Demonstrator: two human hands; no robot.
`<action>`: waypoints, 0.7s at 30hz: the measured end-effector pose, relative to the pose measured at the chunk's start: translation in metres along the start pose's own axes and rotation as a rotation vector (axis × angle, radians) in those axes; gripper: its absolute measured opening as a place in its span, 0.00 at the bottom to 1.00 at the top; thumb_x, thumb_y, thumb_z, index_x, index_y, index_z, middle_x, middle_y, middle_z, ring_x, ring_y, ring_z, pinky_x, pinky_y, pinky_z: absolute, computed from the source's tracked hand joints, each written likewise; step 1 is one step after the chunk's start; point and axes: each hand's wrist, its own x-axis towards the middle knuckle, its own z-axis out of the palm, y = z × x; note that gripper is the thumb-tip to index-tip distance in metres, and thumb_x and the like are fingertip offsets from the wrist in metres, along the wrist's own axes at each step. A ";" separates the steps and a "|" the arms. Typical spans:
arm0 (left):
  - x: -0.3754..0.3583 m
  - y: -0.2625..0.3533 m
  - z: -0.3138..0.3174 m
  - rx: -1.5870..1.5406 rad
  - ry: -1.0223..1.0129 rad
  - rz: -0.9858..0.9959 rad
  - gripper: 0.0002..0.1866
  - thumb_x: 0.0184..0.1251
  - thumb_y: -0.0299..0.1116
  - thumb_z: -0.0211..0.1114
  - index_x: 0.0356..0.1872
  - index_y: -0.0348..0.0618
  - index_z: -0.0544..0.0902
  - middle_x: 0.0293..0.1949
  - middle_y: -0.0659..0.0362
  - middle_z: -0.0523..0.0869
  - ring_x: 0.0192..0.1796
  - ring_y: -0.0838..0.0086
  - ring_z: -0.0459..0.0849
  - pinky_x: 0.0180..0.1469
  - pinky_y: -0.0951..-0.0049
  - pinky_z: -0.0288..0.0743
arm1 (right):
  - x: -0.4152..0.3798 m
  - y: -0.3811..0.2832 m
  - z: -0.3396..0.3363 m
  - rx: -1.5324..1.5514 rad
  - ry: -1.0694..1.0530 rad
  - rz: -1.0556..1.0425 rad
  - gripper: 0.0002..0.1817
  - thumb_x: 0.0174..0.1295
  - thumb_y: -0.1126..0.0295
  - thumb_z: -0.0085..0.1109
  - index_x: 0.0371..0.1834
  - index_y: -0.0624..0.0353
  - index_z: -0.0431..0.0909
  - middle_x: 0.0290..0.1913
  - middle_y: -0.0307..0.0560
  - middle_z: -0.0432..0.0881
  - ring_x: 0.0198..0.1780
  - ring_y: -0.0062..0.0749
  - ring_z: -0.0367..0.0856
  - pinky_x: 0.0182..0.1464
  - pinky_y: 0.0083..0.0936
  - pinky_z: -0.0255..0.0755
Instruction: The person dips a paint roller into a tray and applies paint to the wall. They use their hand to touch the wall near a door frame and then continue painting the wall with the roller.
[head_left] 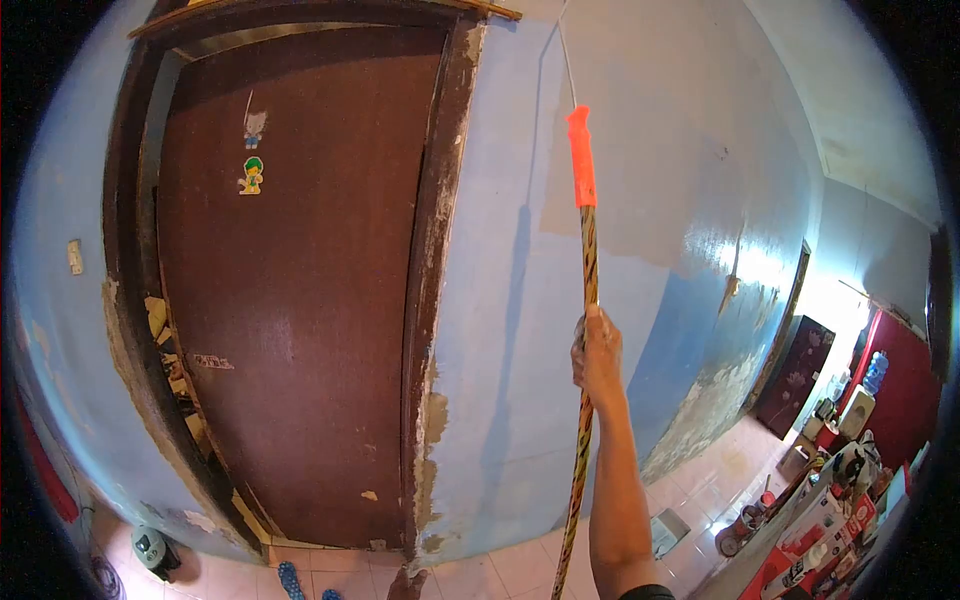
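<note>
Head view: beside the brown door [300,290], what may be the left hand [407,584] barely shows, finger state unclear; rightward, a patterned pole [589,255] passes through the right hand's [600,358] wrapped fingers, orange handle [582,160] above them.

I have the right arm [618,490] reaching up and forward from the bottom edge, right of centre. Forearm bare, near vertical, slight lean left toward the top; dark sleeve edge [648,592] low down. Wrist roughly straight. My right hand [599,350] is raised out front, fingers [579,362] curled in, closed grip. Digit-by-digit detail too small to tell.
</note>
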 end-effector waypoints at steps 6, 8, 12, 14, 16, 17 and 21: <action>-0.003 -0.009 0.002 0.065 0.086 -0.002 0.25 0.76 0.39 0.53 0.68 0.41 0.66 0.61 0.49 0.75 0.66 0.61 0.71 0.68 0.65 0.62 | 0.012 -0.023 0.017 0.013 -0.039 -0.045 0.27 0.68 0.37 0.43 0.25 0.48 0.61 0.11 0.28 0.54 0.09 0.12 0.50 0.09 0.16 0.46; 0.007 -0.058 0.007 -0.120 0.080 0.000 0.24 0.76 0.39 0.54 0.68 0.42 0.66 0.61 0.49 0.75 0.67 0.63 0.70 0.69 0.66 0.61 | 0.022 -0.024 0.021 0.014 -0.058 -0.022 0.27 0.69 0.37 0.43 0.25 0.48 0.61 0.11 0.27 0.54 0.09 0.12 0.49 0.09 0.16 0.45; -0.003 -0.034 0.000 0.015 0.111 0.197 0.24 0.75 0.38 0.54 0.69 0.46 0.66 0.54 0.50 0.79 0.54 0.69 0.78 0.56 0.70 0.73 | 0.012 -0.007 0.023 -0.030 -0.037 -0.025 0.27 0.70 0.38 0.42 0.25 0.48 0.61 0.11 0.27 0.54 0.09 0.12 0.50 0.09 0.17 0.45; -0.008 -0.019 -0.005 0.005 0.103 0.066 0.24 0.75 0.38 0.54 0.69 0.48 0.66 0.49 0.52 0.80 0.45 0.70 0.78 0.46 0.72 0.73 | -0.007 0.019 0.020 -0.089 0.037 -0.012 0.26 0.70 0.39 0.43 0.25 0.49 0.61 0.11 0.27 0.54 0.09 0.12 0.50 0.09 0.17 0.45; -0.010 -0.020 -0.005 -0.007 0.096 -0.058 0.24 0.75 0.38 0.55 0.69 0.49 0.66 0.43 0.54 0.81 0.36 0.72 0.77 0.37 0.73 0.74 | -0.029 0.036 0.018 -0.116 0.026 0.020 0.25 0.72 0.42 0.41 0.25 0.50 0.61 0.13 0.30 0.56 0.11 0.14 0.53 0.11 0.18 0.49; -0.011 -0.025 -0.005 0.015 0.139 0.008 0.24 0.75 0.39 0.55 0.69 0.51 0.66 0.39 0.56 0.79 0.31 0.72 0.72 0.32 0.72 0.70 | -0.034 0.039 0.019 -0.139 0.018 0.052 0.25 0.74 0.46 0.39 0.25 0.52 0.62 0.15 0.33 0.59 0.13 0.16 0.57 0.13 0.20 0.53; -0.012 -0.014 -0.006 0.079 0.186 0.181 0.25 0.75 0.40 0.56 0.69 0.48 0.66 0.39 0.57 0.80 0.31 0.75 0.73 0.33 0.74 0.72 | -0.008 0.006 0.031 -0.138 0.009 -0.003 0.25 0.73 0.45 0.39 0.26 0.53 0.62 0.14 0.33 0.58 0.12 0.18 0.56 0.13 0.21 0.53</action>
